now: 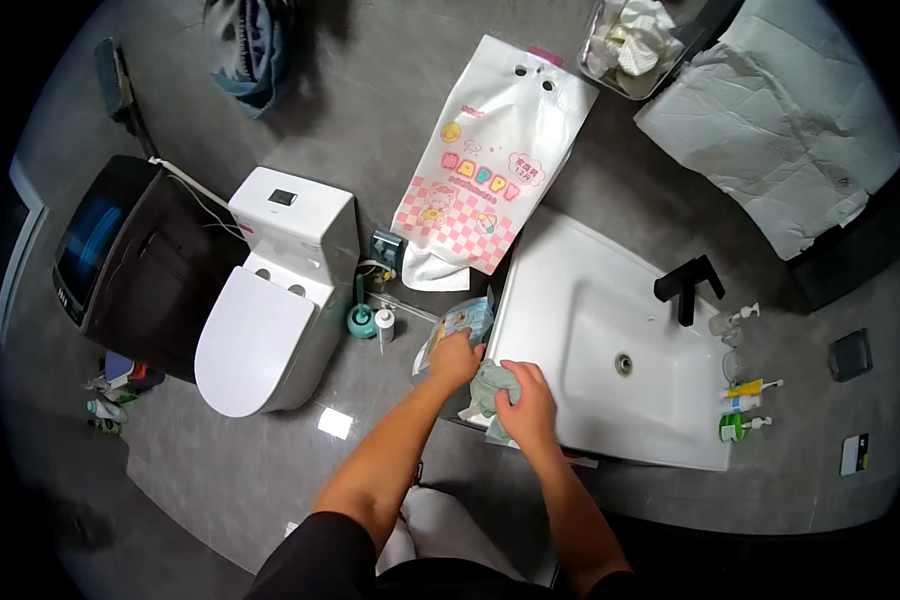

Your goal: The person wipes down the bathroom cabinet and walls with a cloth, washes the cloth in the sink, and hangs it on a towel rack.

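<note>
Beside the left edge of the white sink (597,420), my right hand (530,402) is closed on a pale green cloth (492,386). My left hand (455,358) lies just left of the cloth, over a blue and white patterned bag (467,318); its fingers are bent and partly hidden, so what they hold cannot be made out. Part of the cloth hangs down below my right hand, near a dark opening beside the sink.
A white toilet (255,340) and a dark washing machine (135,255) stand at the left. The pink and white tissue pack (490,160) hangs above the bag. A black faucet (687,288) and several bottles (732,428) line the sink's right edge.
</note>
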A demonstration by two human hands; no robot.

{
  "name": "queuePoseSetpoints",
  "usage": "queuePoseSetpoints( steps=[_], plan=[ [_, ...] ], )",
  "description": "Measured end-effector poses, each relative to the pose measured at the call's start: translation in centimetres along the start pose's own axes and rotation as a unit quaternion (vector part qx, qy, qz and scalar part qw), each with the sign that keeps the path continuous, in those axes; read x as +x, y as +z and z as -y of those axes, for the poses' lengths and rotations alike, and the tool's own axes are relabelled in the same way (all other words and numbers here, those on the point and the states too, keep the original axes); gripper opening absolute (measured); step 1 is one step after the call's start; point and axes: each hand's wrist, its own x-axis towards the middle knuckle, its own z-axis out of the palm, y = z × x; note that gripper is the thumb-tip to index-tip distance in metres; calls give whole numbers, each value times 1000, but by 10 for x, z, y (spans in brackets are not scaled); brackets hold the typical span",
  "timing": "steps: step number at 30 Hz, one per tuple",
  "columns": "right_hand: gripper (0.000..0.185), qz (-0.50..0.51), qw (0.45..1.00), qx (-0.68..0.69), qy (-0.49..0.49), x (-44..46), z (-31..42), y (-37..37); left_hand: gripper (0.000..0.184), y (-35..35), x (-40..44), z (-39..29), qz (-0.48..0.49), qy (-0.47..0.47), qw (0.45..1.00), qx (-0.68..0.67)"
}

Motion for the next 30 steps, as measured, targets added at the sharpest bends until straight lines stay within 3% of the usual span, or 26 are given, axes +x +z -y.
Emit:
queuePoseSetpoints(
  steps=[6,10,17,20,23,26,30],
  plan=[
    [36,7,1000,-7,21,35,6,1,22,14,42,1,56,25,996,70],
    [36,-6,999,-35,13,41,5,6,18,2,40,8,17,107,993,49],
    [40,-54,997,-28,56,34,28,7,19,-54,43,-13,21,160,985,-55],
    [55,-97,992,-46,58,31,39,17,19,-90,31,-19,86,187,978,16],
    [76,-86,988,-91,94,20,63,25,17,-116,15,0,47,264,963,-39],
    [86,-65,986,-98,115,7,84,48,20,-159,-8,-17,77,245,963,-77],
    [56,-59,971,-105,207,-2,96,82,19,-193,-41,-52,116,305,940,-99]
  ],
)
